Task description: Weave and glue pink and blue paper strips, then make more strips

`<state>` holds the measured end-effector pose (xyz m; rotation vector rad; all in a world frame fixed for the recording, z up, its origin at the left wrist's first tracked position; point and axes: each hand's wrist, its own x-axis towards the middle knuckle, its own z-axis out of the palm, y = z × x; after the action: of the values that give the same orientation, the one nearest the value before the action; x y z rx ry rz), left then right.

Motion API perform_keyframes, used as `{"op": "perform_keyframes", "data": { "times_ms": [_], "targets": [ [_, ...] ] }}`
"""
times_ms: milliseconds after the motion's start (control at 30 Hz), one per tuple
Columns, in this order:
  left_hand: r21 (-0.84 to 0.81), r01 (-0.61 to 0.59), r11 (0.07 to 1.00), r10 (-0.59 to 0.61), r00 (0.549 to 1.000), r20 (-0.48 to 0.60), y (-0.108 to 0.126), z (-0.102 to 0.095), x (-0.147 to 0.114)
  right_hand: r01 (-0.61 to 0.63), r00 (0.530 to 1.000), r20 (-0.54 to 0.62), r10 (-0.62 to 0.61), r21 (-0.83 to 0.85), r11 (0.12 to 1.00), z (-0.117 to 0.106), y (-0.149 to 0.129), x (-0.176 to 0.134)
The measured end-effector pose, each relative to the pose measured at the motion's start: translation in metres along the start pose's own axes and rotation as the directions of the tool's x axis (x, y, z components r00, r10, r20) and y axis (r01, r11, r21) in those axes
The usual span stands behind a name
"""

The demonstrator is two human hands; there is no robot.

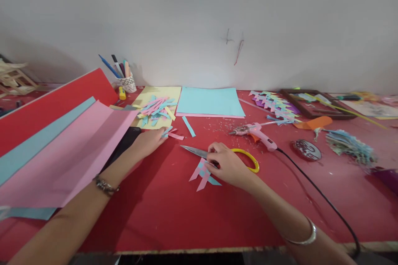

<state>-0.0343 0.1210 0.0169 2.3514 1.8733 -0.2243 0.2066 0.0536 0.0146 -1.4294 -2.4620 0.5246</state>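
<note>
My left hand (pixel 151 140) reaches over the red table, its fingertips closed on a short blue paper strip (pixel 168 131). A pink paper strip (pixel 176 136) lies right beside these fingers. With its fingers curled together, my right hand (pixel 228 165) grips the edge of a small woven piece of pink and blue paper strips (pixel 202 170), whose loose ends fan out toward me. Partly under that hand lies a pair of scissors with yellow handles (pixel 248 158), blades pointing left. Another blue strip (pixel 188 126) lies flat between the hands and the paper sheets.
A pile of cut strips (pixel 157 109) rests on yellow paper, beside blue sheets (pixel 211 101). Right of them are a pink glue gun (pixel 261 134) with a black cord, a woven paper chain (pixel 273 105) and a dark frame (pixel 317 105). Large pink paper (pixel 71 153) leans at left, near a pen cup (pixel 128 83).
</note>
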Motion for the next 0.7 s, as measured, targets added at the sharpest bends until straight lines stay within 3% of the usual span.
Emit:
{"op": "perform_keyframes", "data": {
  "times_ms": [433, 700],
  "targets": [
    [-0.034, -0.109, 0.993, 0.109, 0.994, -0.018, -0.006, 0.003, 0.004, 0.017, 1.0, -0.016, -0.017, -0.027, 0.999, 0.001, 0.0, 0.0],
    [-0.071, -0.16, 0.984, 0.158, 0.987, -0.034, -0.011, -0.003, 0.008, 0.022, 0.994, -0.105, -0.009, 0.123, 0.992, 0.003, 0.008, 0.004]
  ]
}}
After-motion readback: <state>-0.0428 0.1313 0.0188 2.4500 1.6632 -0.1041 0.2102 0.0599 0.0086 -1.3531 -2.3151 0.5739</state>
